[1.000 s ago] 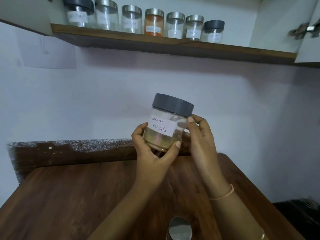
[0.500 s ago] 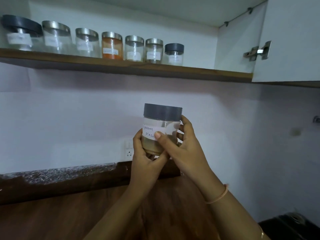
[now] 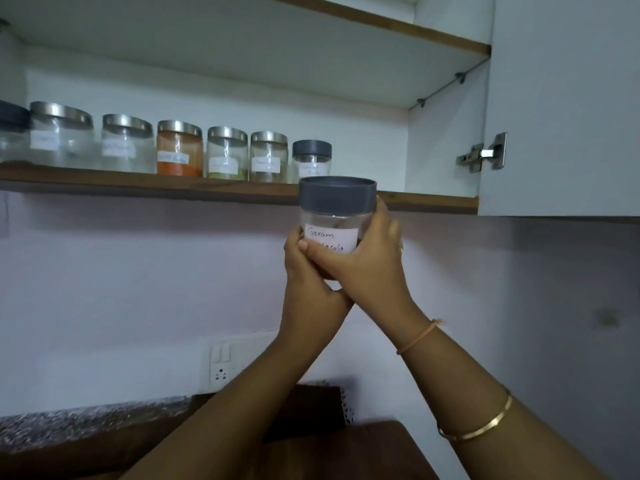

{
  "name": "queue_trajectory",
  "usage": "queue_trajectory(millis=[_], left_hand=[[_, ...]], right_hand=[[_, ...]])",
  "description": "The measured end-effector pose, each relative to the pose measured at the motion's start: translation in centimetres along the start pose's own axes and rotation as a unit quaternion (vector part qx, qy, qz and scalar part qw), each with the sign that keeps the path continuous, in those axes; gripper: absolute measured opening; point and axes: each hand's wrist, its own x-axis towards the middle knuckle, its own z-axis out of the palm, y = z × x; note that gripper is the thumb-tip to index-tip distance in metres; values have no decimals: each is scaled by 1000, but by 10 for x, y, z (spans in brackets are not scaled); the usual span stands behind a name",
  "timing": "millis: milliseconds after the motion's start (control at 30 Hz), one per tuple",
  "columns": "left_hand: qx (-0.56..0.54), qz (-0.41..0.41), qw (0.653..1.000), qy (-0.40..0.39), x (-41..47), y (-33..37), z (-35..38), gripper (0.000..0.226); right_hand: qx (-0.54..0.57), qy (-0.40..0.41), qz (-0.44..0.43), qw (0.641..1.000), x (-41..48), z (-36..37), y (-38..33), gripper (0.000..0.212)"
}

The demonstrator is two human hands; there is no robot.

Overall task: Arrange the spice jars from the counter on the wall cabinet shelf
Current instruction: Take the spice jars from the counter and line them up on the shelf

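Both hands curled round the garam masala jar, upright, lid up; left hand low, right hand on its side; free shelf spot is just above & rt of the grip, beside the grey-lid jar; right hand's nearer imo.
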Motion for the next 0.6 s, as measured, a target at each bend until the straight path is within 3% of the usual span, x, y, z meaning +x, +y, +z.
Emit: queue_trajectory(millis=[67,133,233,300,500,600], left_hand=[[36,28,998,-38,18,-1,6,99],[136,65,988,-39,37,-3,11,93],[365,75,928,18,69,-6,17,65],[450,84,888,38,86,-9,18,61],[568,131,811,48,122,-57,16,54],[569,188,796,86,125,-79,17,45]], right_hand=[[14,15,-14,1000,21,-8,6,94],[23,26,-27,999,44,-16,11,95],[31,39,-48,998,78,-26,18,97],[32,40,-58,997,97,-28,22,95],[33,32,-59,997,147,-19,37,85],[-7,23,-65,998,162,-10,51,98]])
